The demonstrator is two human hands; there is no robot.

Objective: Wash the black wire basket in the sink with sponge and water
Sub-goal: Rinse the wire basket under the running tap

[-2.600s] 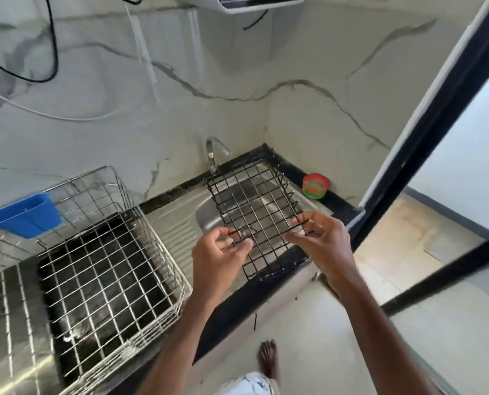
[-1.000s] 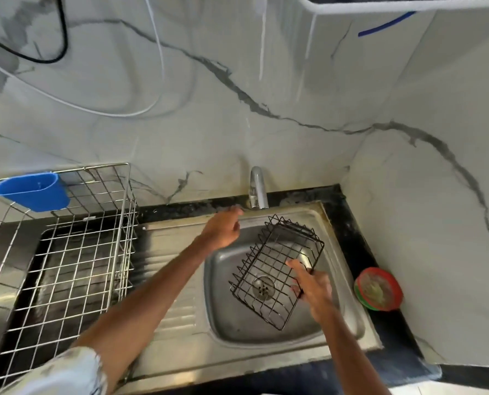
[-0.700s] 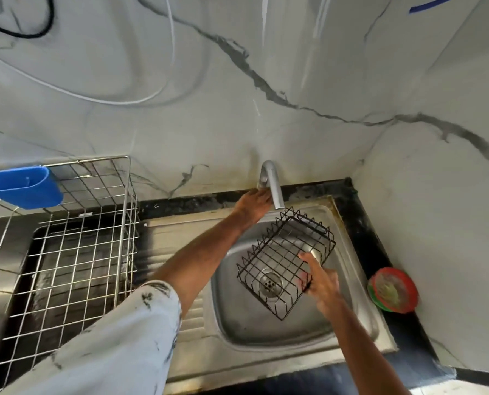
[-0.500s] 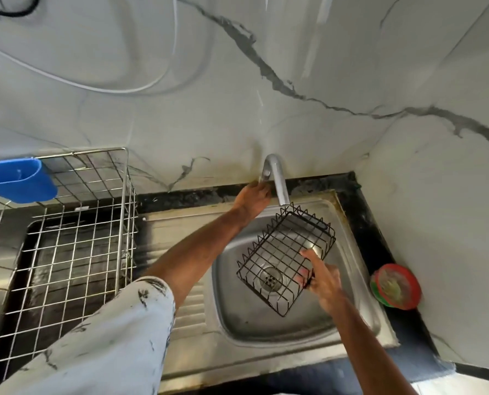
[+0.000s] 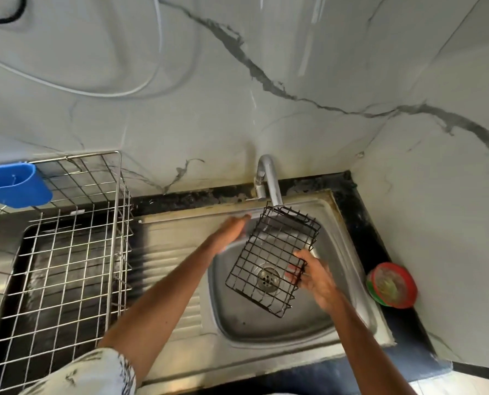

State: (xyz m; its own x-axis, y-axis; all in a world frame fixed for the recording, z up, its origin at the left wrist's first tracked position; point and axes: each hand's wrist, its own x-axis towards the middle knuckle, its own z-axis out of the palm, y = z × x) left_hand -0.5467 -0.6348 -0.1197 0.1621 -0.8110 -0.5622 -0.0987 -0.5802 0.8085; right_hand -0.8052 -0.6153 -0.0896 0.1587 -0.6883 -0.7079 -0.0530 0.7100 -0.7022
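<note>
The black wire basket (image 5: 269,252) hangs tilted over the steel sink (image 5: 232,315), its far end right under the tap spout (image 5: 273,183). My right hand (image 5: 314,277) grips the basket's right side, fingers hooked through the wires. My left hand (image 5: 232,232) is blurred, its fingers stretched out just left of the basket, close to its rim; whether it touches the basket I cannot tell. The drain (image 5: 267,277) shows through the mesh. No sponge can be made out for certain.
A steel wire dish rack (image 5: 66,252) stands on the drainboard at the left, with a blue plastic cup holder (image 5: 12,183) hung on its back corner. A red and green round dish (image 5: 391,285) sits on the black counter right of the sink, by the marble wall.
My left hand has left the tap base and come back down beside the basket. My right hand has kept hold of the basket, which now hangs a little further under the spout.
</note>
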